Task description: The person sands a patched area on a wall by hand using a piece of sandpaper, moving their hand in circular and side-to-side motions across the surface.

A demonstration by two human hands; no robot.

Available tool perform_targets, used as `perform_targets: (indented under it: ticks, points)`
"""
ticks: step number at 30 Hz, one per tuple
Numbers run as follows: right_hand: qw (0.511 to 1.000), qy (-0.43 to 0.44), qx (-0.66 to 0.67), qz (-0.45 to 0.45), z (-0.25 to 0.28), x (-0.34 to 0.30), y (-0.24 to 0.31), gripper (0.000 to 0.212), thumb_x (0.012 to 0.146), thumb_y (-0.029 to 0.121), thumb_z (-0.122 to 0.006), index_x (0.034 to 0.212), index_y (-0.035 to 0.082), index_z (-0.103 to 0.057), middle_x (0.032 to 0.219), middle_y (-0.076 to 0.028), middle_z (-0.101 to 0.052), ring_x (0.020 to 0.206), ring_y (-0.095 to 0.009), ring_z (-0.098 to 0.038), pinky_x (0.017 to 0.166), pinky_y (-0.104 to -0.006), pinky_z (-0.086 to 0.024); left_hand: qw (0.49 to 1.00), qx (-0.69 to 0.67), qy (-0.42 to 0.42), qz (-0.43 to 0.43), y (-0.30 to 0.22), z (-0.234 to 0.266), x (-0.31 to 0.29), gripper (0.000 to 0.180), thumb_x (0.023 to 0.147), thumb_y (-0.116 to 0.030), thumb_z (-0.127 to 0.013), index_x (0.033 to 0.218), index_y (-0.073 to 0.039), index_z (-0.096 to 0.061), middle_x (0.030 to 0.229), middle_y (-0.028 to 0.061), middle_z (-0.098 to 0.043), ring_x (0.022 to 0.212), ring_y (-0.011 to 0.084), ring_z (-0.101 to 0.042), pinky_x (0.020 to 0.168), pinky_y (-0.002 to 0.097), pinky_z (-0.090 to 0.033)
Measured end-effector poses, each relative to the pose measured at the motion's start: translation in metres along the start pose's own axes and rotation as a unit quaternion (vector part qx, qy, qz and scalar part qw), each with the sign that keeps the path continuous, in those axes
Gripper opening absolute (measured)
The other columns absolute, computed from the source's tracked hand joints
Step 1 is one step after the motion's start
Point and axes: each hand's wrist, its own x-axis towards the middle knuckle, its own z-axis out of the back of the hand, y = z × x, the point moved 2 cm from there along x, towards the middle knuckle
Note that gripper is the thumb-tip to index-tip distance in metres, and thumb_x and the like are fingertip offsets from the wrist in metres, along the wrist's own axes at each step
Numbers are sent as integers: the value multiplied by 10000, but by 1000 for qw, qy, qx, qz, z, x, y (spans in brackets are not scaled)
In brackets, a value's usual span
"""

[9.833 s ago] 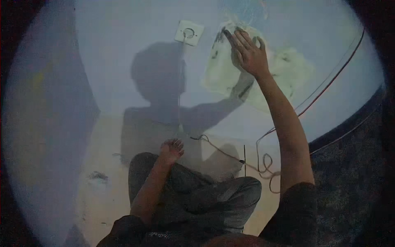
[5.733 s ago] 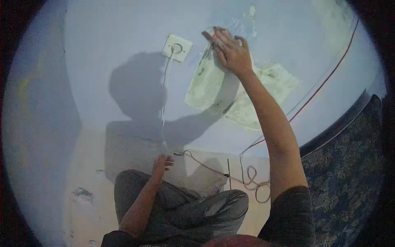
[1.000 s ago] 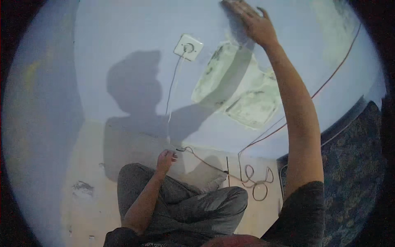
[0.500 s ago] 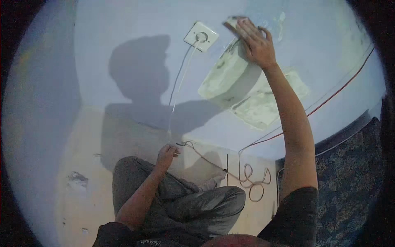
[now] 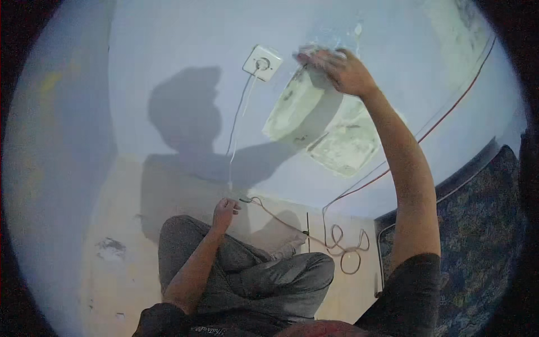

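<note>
Unevenly pale-green wall patch (image 5: pixel 339 135)

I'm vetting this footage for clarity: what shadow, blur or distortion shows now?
Head view: a head-and-shoulders shadow falls on the wall; head view: the right hand is blurred, the socket crisper; head view: the fisheye corners are black.

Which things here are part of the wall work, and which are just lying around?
Seemingly in use:
right hand, partly blurred
pale wall patch, partly behind the hand

Apparently just around:
wall socket
white cord
coiled reddish cable
dark patterned textile
</note>
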Motion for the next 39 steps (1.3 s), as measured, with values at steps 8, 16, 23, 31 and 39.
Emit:
perform_targets:
  ticks: [8, 16, 23, 31, 39]
  points:
    - [987, -93, -54, -121, 27, 62, -40, 495, 1034, 312, -480, 1517, 205, -451, 1501, -29, -528, 1365, -211, -505, 1159, -503, -310, 1000, 21, -3, 4, -19, -6, -9, 325, 1029, -312, -530, 1038, -4, -634, 939, 108, -687, 878, 225, -678, 797, 376, -547]
    - [951, -196, 79, -227, -5, 95, -15, 492, 1041, 304, -394, 1496, 134, -477, 1536, -114, -483, 1451, -269, -411, 1196, -548, -227, 1000, -13, 25, 7, -24, -12, -15, 325, 1026, -316, -527, 1041, -17, -655, 969, 116, -687, 871, 226, -681, 800, 386, -549]
    - [941, -196, 109, -255, -47, 66, 49, 517, 1010, 266, -461, 1495, 90, -477, 1557, -129, -456, 1472, -284, -376, 1199, -561, -172, 998, 29, 30, 45, -18, -9, -16, 318, 1029, -278, -528, 1045, 13, -655, 969, 116, -689, 887, 216, -672, 818, 368, -539]
    - [946, -203, 77, -240, -76, 8, 83, 439, 1002, 295, -532, 1440, 263, -556, 1490, 31, -544, 1396, -142, -475, 1186, -503, -258, 995, 71, 33, 54, -33, -12, -15, 324, 1037, -287, -520, 1060, 6, -655, 968, 110, -689, 916, 215, -679, 832, 359, -539]
    - [757, 22, 470, -454, -46, -49, 162, 514, 1062, 383, -458, 1374, -8, -575, 1329, -207, -622, 1223, -305, -574, 1093, -446, -370, 989, 140, 52, -9, 5, -7, -2, 371, 1029, -333, -530, 1083, 11, -658, 996, 117, -696, 920, 226, -681, 841, 373, -535]
